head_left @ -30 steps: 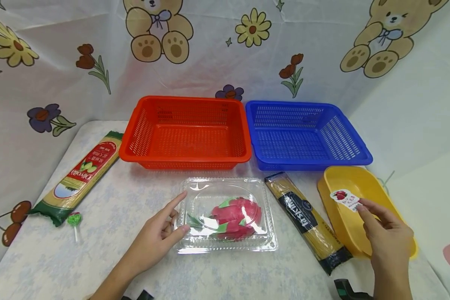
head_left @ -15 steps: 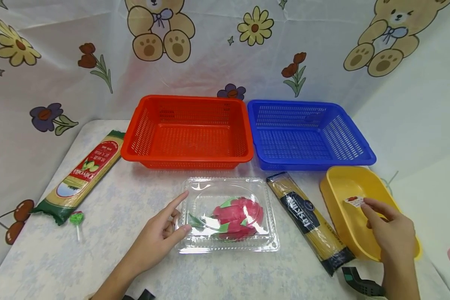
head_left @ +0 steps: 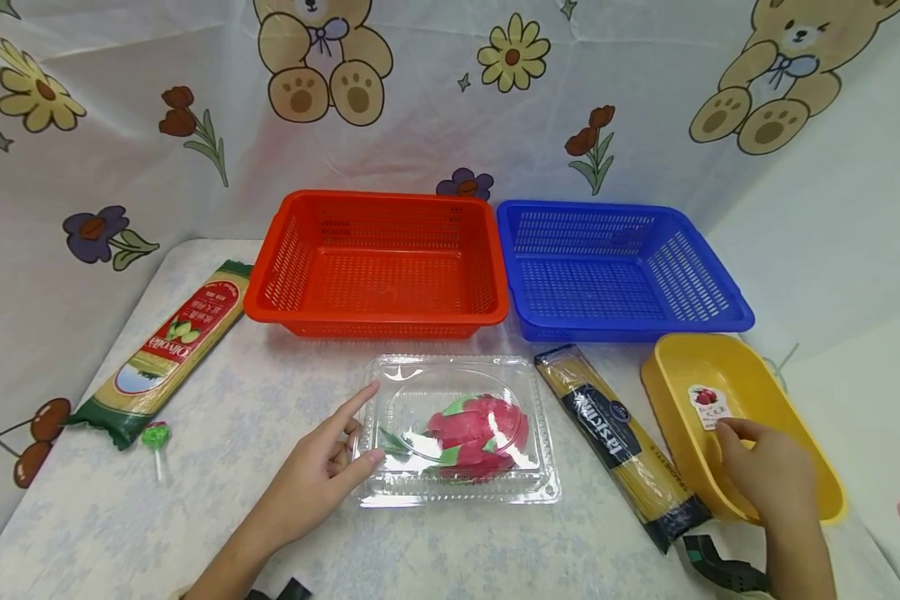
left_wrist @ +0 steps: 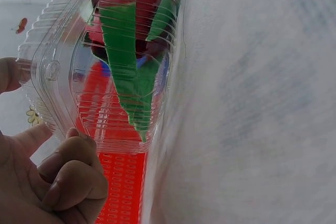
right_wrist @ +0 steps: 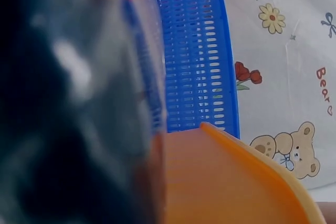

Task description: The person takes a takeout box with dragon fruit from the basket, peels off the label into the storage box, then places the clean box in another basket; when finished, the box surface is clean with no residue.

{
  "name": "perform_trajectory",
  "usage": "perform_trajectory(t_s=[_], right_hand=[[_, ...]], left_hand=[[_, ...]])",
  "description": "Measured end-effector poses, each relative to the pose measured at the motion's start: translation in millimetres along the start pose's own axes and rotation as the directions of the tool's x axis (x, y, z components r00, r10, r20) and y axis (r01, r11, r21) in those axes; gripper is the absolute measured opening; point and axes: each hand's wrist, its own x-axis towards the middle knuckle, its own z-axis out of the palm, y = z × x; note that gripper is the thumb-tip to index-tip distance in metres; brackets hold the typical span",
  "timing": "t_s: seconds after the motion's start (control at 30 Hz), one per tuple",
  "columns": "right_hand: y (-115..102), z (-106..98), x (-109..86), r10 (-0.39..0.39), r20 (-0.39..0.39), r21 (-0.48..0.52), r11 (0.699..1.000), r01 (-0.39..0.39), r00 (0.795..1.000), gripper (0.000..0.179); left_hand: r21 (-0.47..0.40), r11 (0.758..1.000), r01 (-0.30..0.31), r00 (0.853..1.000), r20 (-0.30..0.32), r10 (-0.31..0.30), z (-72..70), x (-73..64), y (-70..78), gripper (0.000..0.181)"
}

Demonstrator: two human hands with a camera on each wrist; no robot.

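1 label (head_left: 707, 405) pinched, R hand (head_left: 772, 471); L hand (head_left: 313, 467) part-spread, touching box (head_left: 412, 385).

On the green-and-gold packet (head_left: 168, 346) the brand "Olivoila" stands in white letters on the red label (head_left: 201, 315), upside down to the head view, with smaller lines too small to read. White lettering on the dark label of the noodle packet (head_left: 618, 442) seems to include "KIST", though glare and angle leave the whole word uncertain, and the marks on the white sticker (head_left: 708, 406) are unreadable. The cloth (right_wrist: 275, 103) bears "Bear" with a heart sign.
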Motion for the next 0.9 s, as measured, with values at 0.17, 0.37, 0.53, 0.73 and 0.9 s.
perform_trajectory(t_s=[0.17, 0.37, 0.53, 0.73, 0.9], right_hand=[[0.9, -2.5, 0.6, -0.012, 0.056, -0.04, 0.999, 0.014, 0.998, 0.062], [-5.3, -19.1, -3.8, -0.053, -0.011, -0.042, 0.998, 0.053, 0.999, 0.061], [-16.3, -40.6, -4.6, -0.146, -0.105, 0.007, 0.989, 0.148, 0.984, 0.056], [-26.6, -63.0, 14.3, -0.218, -0.104, 0.148, 0.962, 0.231, 0.971, 0.061], [-24.0, -71.6, 45.2, -0.238, -0.026, 0.291, 0.928, 0.235, 0.971, 0.067]], left_hand=[[0.001, 1.0, 0.013, 1.0, 0.002, -0.013, 0.1, 0.1, 0.5, 0.074], [0.009, 0.999, 0.043, 0.999, 0.001, -0.043, 0.1, 0.4, 1.6, 0.074], [0.011, 0.999, 0.05, 0.999, 0.004, -0.05, -0.5, 0.4, 2.6, 0.074], [0.016, 0.999, 0.051, 0.999, 0.006, -0.051, -1.1, 0.9, 3.0, 0.075], [0.012, 0.998, 0.063, 0.998, 0.013, -0.063, -0.6, 0.5, 3.6, 0.075]])
